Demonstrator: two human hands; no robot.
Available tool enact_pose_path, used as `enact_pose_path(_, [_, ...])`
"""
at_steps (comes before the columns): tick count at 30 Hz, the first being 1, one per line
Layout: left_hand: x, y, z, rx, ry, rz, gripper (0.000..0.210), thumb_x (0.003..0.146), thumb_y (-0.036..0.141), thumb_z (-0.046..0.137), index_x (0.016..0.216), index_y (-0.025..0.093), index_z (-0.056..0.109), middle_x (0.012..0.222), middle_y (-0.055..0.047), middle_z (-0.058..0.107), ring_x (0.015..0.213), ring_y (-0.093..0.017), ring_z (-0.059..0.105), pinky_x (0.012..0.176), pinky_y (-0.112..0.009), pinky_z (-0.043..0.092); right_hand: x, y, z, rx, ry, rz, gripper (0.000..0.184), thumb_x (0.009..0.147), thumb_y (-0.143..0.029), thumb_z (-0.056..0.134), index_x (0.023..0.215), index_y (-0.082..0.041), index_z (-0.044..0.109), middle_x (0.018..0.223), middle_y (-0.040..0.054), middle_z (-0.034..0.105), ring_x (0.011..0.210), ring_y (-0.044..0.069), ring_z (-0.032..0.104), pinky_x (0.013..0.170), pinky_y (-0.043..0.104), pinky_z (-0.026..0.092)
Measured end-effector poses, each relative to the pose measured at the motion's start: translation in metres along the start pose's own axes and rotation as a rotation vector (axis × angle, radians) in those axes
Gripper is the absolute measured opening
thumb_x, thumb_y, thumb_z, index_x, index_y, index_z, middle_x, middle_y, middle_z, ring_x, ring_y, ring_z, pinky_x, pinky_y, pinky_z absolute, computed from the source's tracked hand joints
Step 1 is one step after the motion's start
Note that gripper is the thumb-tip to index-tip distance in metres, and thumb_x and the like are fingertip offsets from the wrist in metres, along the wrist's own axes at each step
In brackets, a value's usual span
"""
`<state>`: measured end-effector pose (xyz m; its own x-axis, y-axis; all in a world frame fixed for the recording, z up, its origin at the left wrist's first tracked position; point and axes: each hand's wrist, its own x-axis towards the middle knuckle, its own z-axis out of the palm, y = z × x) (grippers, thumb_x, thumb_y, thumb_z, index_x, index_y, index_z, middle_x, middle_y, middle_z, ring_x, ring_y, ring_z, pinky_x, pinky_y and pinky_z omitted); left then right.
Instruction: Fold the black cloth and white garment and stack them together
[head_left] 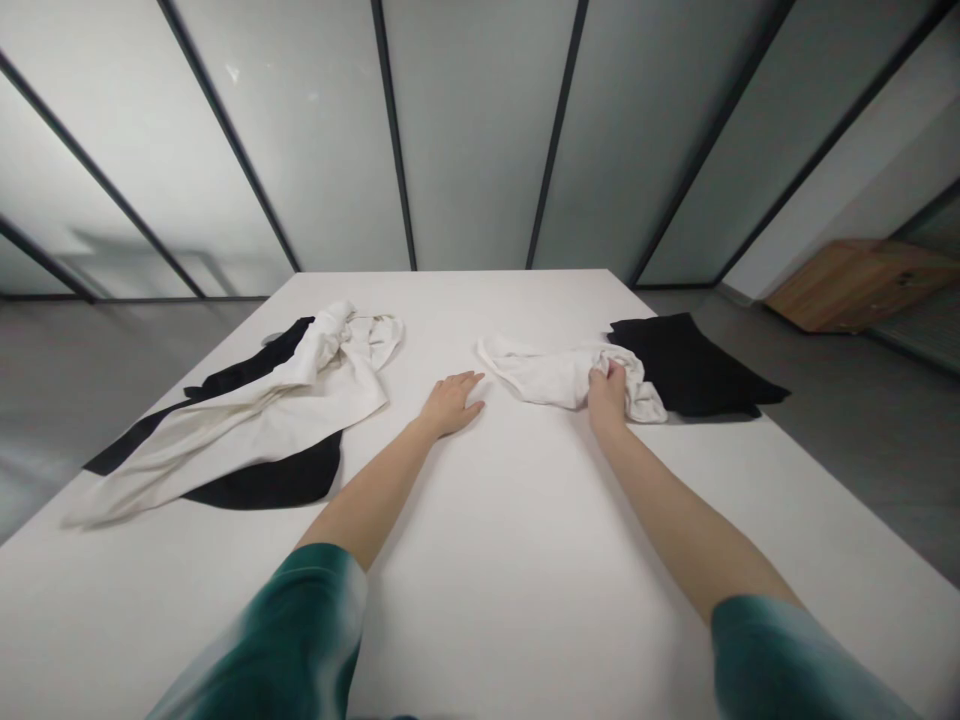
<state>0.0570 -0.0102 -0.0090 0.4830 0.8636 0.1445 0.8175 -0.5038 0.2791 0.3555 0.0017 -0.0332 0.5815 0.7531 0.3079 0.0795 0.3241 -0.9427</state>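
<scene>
A crumpled white garment (544,375) lies right of the middle of the table, its exact kind hard to make out. My right hand (607,393) pinches a bunched fold near its right end. That end rests against a flat black cloth (686,365) at the table's right edge. Just left of the white garment, my left hand (451,402) is over the tabletop with its fingers stretched out and nothing in them. The left fingertips point towards the garment but stay apart from it.
The white table (517,560) reaches away to a frosted glass partition (472,130). On its left lies a white garment (300,405) heaped over black clothing (277,475). A wooden cabinet (862,280) stands on the floor at the right.
</scene>
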Motion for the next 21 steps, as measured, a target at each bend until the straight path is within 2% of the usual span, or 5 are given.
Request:
enact_pose_path(3, [0.0,0.001,0.0,0.013,0.001,-0.011,0.058,0.093,0.039,0.05,0.148,0.021,0.041,0.152,-0.011,0.048,0.139,-0.027,0.045,0.113,-0.045,0.037,-0.013,-0.011,-0.003,-0.343,-0.007,-0.374,0.046,0.074,-0.026,0.058,0.119,-0.019,0.058,0.134,0.0142,0.055,0.133,0.03,0.043,0.116,0.054,0.025])
enact_pose_path(8, [0.0,0.002,0.001,-0.007,0.016,-0.015,0.057,0.093,0.039,0.052,0.145,0.02,0.044,0.148,-0.012,0.052,0.136,-0.028,0.047,0.112,-0.045,0.038,-0.044,-0.027,0.011,-0.741,-0.607,-0.768,0.026,0.086,-0.03,0.055,0.106,-0.02,0.067,0.116,0.0131,0.067,0.117,0.029,0.056,0.106,0.048,0.038])
enact_pose_path(11, [-0.001,0.002,0.001,-0.02,0.027,-0.007,0.055,0.092,0.039,0.052,0.144,0.02,0.045,0.146,-0.012,0.053,0.136,-0.028,0.048,0.112,-0.045,0.038,-0.053,-0.028,0.021,-0.981,-0.823,-0.671,0.039,0.087,-0.038,0.058,0.12,-0.017,0.065,0.131,0.0167,0.062,0.12,0.033,0.054,0.102,0.048,0.04])
enact_pose_path(15, [-0.001,0.002,0.001,-0.023,0.018,-0.015,0.058,0.093,0.039,0.052,0.146,0.018,0.043,0.148,-0.013,0.051,0.137,-0.028,0.047,0.112,-0.045,0.038,-0.046,-0.027,0.022,-1.139,-0.753,-0.457,0.031,0.094,-0.026,0.045,0.112,-0.015,0.067,0.121,0.0194,0.066,0.11,0.032,0.058,0.096,0.044,0.042])
enact_pose_path(21, [-0.001,0.005,0.001,0.004,0.08,0.044,0.081,0.086,0.045,0.062,0.154,0.017,0.028,0.163,-0.018,0.026,0.146,-0.034,0.033,0.113,-0.049,0.036,-0.046,-0.035,0.023,-0.612,-0.836,-0.068,0.028,0.094,-0.036,0.041,0.082,-0.022,0.061,0.08,0.0044,0.067,0.082,0.022,0.06,0.081,0.034,0.046])
